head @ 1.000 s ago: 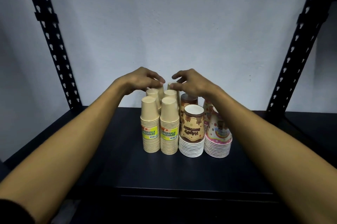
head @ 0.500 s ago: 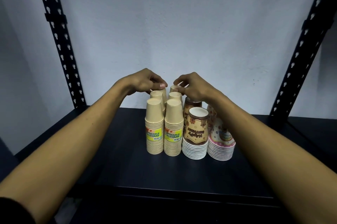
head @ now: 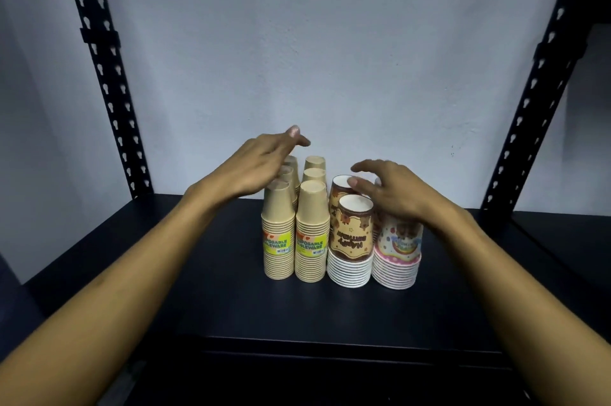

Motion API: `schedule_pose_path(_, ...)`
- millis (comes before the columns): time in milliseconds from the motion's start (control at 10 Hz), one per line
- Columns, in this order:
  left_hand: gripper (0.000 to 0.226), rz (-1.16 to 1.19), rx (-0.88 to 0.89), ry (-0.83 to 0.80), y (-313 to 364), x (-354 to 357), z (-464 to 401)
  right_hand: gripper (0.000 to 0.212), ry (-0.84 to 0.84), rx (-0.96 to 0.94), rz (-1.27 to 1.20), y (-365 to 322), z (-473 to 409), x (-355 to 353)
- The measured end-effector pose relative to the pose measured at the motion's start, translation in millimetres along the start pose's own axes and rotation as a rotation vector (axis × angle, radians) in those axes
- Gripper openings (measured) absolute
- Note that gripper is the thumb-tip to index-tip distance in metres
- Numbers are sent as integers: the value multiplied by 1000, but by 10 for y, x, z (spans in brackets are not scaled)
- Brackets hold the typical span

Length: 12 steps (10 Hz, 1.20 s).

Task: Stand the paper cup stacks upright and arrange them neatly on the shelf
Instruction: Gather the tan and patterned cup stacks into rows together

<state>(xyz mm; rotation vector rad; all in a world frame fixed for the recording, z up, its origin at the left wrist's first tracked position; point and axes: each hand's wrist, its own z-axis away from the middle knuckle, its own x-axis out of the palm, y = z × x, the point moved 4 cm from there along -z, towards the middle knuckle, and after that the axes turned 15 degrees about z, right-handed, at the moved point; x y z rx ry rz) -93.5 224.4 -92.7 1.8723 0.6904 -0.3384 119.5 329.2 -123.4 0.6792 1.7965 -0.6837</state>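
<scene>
**Both hands loose over upright cup stacks on dark shelf**

Near edge: dark shelf, bare front part; both forearms come in from the lower corners.

Mid shelf, front row, left to right: kraft stack with yellow label, second kraft stack with same label, brown patterned stack with white rims at the bottom, pink/rainbow patterned stack. All stand rim-down, upright, packed side by side and touching or nearly so.

Behind: more kraft stacks in two files, partly hidden by the left hand; a second brown stack behind the first. Anything behind the pink stack is covered by the right hand.

Left hand: fingers straight-ish and spread, above the rear left kraft stacks, holds nothing; contact unclear, blurred.

Right hand: fingers relaxed, slightly bent, over the brown and pink stacks; a fingertip at the rear brown stack's top, no grip seen.

Far: black perforated uprights left and right, pale wall.
</scene>
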Motion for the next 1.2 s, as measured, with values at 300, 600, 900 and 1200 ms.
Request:
schedule_pose_path(300,59,-378,83,-289,37,438,116,45,-129,-128,180,-70,216,42)
schedule_pose_path(600,48,-460,125,-273,79,445,157,42,-51,-116,183,-87,190,54)
schedule_pose_path(900,53,-467,182,-174,197,409,211,42,162,-26,-48,-30,223,-67)
schedule_pose_path(1200,44,-52,55,366,22,-55,1186,19,642,-86,-375,-63,1202,-1059)
